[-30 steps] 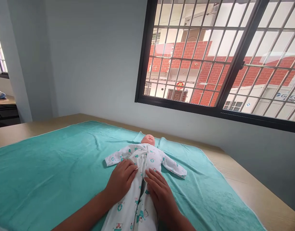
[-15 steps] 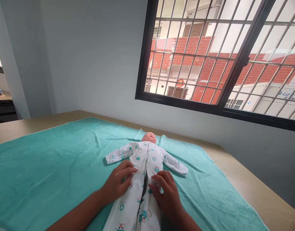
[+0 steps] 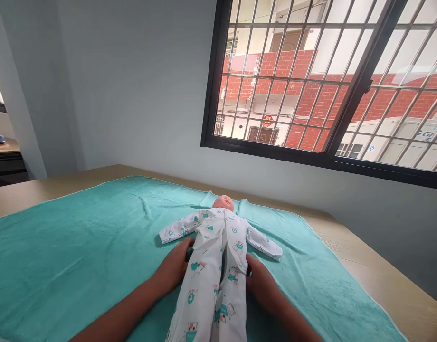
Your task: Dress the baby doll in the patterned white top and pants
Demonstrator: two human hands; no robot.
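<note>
A doll with a pink head [image 3: 223, 203] lies face up in a white baby romper [image 3: 204, 275] printed with green and red pictures. The romper's front is parted below the chest, with a dark gap down the middle. Its sleeves spread out to both sides, and its legs run off the bottom of the view. My left hand [image 3: 173, 268] is closed at the romper's left side, fingertips tucked out of sight by a dark patch. On the opposite side, my right hand [image 3: 261, 283] curls around the romper's edge, its fingertips partly hidden under the cloth.
Under the doll, a green blanket [image 3: 90, 251] with a few creases covers much of the wooden table [image 3: 368, 256]. A grey wall [image 3: 140, 95] and a barred window [image 3: 293, 80] stand behind. Another surface [image 3: 6, 146] shows at far left.
Both hands have moved from the front opening out to the romper's sides. The romper's front flaps lie flatter, and its legs have shifted slightly right in the view.
</note>
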